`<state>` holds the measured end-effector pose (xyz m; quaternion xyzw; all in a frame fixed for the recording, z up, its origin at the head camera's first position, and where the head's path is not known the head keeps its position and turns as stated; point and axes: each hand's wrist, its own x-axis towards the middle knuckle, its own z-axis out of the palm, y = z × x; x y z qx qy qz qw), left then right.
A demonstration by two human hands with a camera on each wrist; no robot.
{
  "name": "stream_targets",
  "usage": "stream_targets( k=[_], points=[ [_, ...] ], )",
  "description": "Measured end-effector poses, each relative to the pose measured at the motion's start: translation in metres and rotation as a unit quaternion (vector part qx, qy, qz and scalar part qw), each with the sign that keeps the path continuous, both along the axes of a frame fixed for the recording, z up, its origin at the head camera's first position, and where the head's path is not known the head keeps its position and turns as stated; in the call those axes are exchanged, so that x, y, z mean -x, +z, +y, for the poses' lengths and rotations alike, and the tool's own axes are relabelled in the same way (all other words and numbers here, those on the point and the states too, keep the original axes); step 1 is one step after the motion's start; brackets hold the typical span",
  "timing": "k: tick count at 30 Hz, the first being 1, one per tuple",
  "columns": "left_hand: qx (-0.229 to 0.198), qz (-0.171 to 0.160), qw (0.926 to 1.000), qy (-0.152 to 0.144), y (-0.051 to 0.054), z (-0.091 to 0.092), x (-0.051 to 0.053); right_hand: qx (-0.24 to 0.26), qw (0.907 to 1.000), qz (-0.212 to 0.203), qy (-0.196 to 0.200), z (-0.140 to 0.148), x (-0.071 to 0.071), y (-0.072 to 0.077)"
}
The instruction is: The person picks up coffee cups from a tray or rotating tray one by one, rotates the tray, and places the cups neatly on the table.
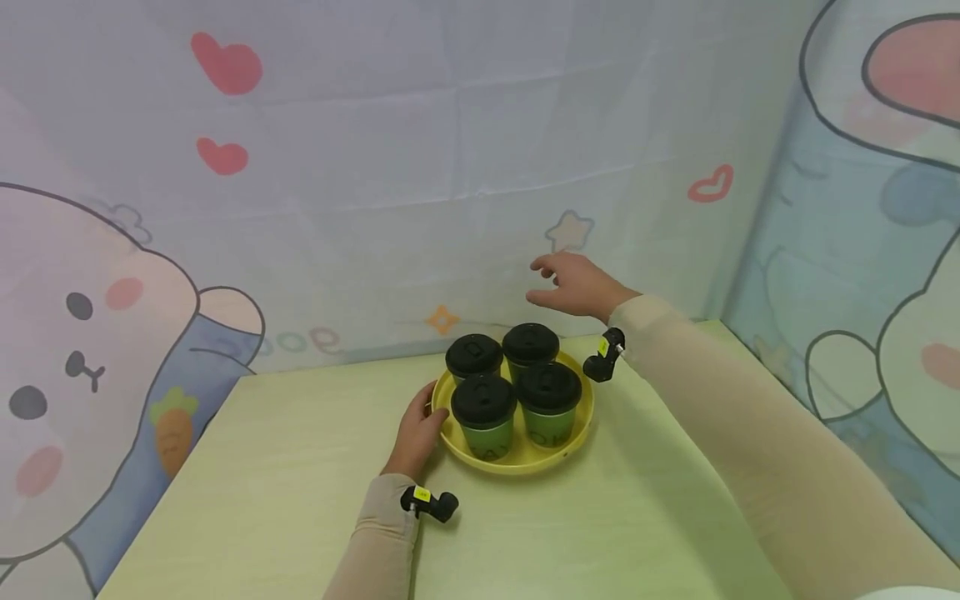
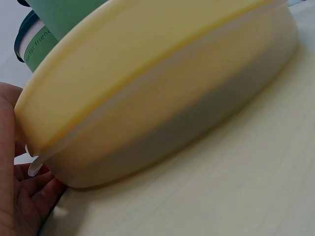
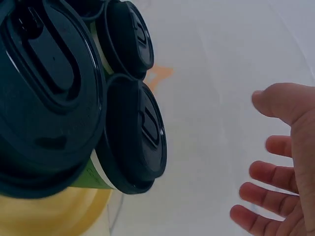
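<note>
Several green paper cups [image 1: 489,440] with black lids [image 1: 550,387] stand upright, close together, on a round yellow tray [image 1: 467,457]. My left hand [image 1: 417,433] holds the tray's left edge, thumb over the rim; the left wrist view shows its fingers [image 2: 42,189] low against the tray's side. Above and behind the cups, my right hand [image 1: 576,285] hovers in the air, fingers spread and holding nothing. In the right wrist view that hand [image 3: 290,182] is apart from the nearest lid [image 3: 140,132].
The tray rests on a pale yellow-green table [image 1: 300,467], near its back edge. Behind it hangs a light cloth backdrop [image 1: 360,217] printed with hearts and cartoon animals. Another printed cloth [image 1: 840,275] hangs at the right. Part of a white object [image 1: 907,593] shows at the bottom right.
</note>
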<state>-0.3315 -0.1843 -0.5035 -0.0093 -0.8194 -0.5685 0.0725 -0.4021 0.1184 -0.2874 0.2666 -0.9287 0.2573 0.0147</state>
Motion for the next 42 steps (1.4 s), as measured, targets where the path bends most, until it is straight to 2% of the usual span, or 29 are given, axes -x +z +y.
stream_targets(
  k=[8,13,18,25,34,42],
  points=[
    [-0.002,-0.008,1.0000,0.002,0.002,0.000,-0.002,-0.072,0.9957,-0.024,0.054,-0.015,0.001,-0.017],
    [-0.009,-0.014,0.9998,0.007,0.003,0.000,-0.001,-0.099,0.9918,-0.050,0.063,-0.022,0.002,-0.028],
    [-0.004,-0.016,0.9998,0.009,0.003,0.001,-0.001,-0.122,0.9886,-0.058,0.066,-0.025,0.004,-0.037],
    [-0.006,-0.010,0.9999,0.005,0.003,0.000,0.000,-0.128,0.9879,-0.058,0.067,-0.027,-0.002,-0.039],
    [-0.005,-0.014,0.9999,0.006,0.006,0.001,-0.002,-0.135,0.9874,-0.032,0.077,-0.028,0.003,-0.039],
    [-0.006,-0.020,0.9997,0.008,0.007,0.001,-0.004,-0.122,0.9892,-0.026,0.077,-0.022,0.006,-0.022]
  ],
)
